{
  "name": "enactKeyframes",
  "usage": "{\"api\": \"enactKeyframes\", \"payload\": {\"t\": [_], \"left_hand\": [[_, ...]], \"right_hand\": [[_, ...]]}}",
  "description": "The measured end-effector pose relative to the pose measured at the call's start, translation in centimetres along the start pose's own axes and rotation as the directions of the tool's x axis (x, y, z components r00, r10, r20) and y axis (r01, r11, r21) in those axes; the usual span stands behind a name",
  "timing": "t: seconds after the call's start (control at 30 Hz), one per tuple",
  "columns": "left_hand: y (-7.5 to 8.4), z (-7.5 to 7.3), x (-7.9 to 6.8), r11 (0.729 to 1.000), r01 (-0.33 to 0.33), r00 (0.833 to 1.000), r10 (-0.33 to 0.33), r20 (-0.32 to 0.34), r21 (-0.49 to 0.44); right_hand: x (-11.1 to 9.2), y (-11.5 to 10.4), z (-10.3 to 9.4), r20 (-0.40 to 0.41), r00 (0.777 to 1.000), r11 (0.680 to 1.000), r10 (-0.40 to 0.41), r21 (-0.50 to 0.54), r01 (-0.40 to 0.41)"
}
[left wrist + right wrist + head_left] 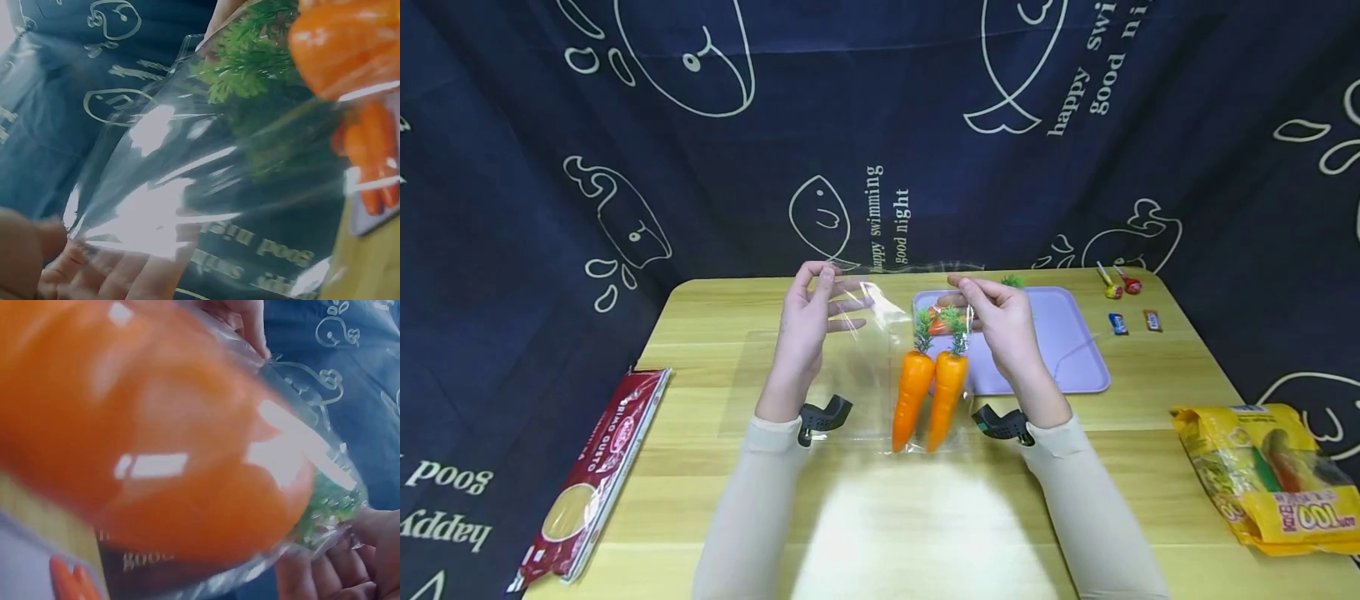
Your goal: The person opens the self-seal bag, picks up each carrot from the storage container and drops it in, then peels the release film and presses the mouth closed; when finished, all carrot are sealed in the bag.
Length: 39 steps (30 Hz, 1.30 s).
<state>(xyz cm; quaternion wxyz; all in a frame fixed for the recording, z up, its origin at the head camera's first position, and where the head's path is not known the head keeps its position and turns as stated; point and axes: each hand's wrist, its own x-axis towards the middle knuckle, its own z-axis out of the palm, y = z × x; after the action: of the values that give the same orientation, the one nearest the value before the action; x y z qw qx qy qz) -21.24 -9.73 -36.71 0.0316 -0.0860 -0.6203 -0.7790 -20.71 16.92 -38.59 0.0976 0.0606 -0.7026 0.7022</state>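
A clear plastic bag hangs upright above the table, with two orange carrots with green tops inside, toward its right side. My left hand pinches the bag's upper left edge between thumb and fingers, its other fingers spread behind the film. At the upper right edge, my right hand pinches the film beside the carrot tops. The left wrist view shows the shiny film stretched from the left fingers. In the right wrist view a carrot fills much of the picture, blurred.
Behind the bag lies a purple tray with more carrots on it, partly hidden. Two lollipops and two small wrapped candies lie at the back right. A yellow bag sits at right, a red pasta packet at left.
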Motion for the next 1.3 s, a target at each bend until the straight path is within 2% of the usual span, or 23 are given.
{"api": "enactKeyframes", "payload": {"t": [0.1,0.2,0.33,0.43,0.53,0.6,0.73,0.83,0.9,1.0,1.17,1.3], "left_hand": [[-1.1,0.1,0.6,0.995,0.090,0.992,-0.093,0.080,0.041],[-1.6,0.1,0.9,0.989,0.109,0.985,-0.121,0.122,0.103],[-1.8,0.1,1.1,0.986,0.088,0.986,-0.106,0.128,0.140],[-1.7,-0.1,1.2,0.988,0.085,0.988,-0.101,0.120,0.132],[-1.8,-0.4,1.2,0.989,0.087,0.987,-0.102,0.124,0.122],[-1.8,-0.6,1.2,0.989,0.081,0.986,-0.098,0.138,0.122],[-2.0,-0.8,1.2,0.988,0.064,0.980,-0.089,0.175,0.141],[-1.9,-1.0,1.1,0.982,0.055,0.981,-0.087,0.172,0.183],[-1.9,-1.1,1.1,0.972,0.045,0.986,-0.080,0.145,0.229],[-1.8,-1.4,1.0,0.965,0.023,0.989,-0.061,0.137,0.262],[-1.9,-1.8,0.9,0.984,-0.044,0.978,0.007,0.207,0.173],[-1.9,-2.1,0.9,0.987,-0.081,0.969,0.045,0.241,0.139]], "right_hand": [[0.3,0.7,-0.6,-0.023,0.999,0.997,0.024,-0.079,-0.026],[0.7,1.3,-1.1,-0.019,0.999,0.994,0.031,-0.106,-0.033],[0.9,1.9,-1.8,0.072,0.997,0.996,0.027,-0.082,-0.021],[1.0,2.2,-2.4,0.157,0.987,0.998,0.020,-0.057,-0.012],[0.9,2.5,-2.8,0.197,0.980,0.999,0.005,-0.045,0.004],[0.8,2.5,-3.0,0.198,0.980,0.999,-0.007,-0.043,0.016],[0.5,2.5,-3.1,0.130,0.991,1.000,-0.020,-0.022,0.023],[0.4,2.4,-3.3,0.095,0.995,1.000,-0.026,-0.007,0.027],[0.3,2.3,-3.4,0.110,0.993,0.999,-0.041,-0.009,0.042],[0.2,2.2,-3.7,0.141,0.987,0.997,-0.077,-0.009,0.079],[0.1,2.2,-4.0,0.155,0.975,0.987,-0.159,0.006,0.160],[0.1,2.2,-4.2,0.170,0.961,0.973,-0.218,-0.044,0.228]]}}
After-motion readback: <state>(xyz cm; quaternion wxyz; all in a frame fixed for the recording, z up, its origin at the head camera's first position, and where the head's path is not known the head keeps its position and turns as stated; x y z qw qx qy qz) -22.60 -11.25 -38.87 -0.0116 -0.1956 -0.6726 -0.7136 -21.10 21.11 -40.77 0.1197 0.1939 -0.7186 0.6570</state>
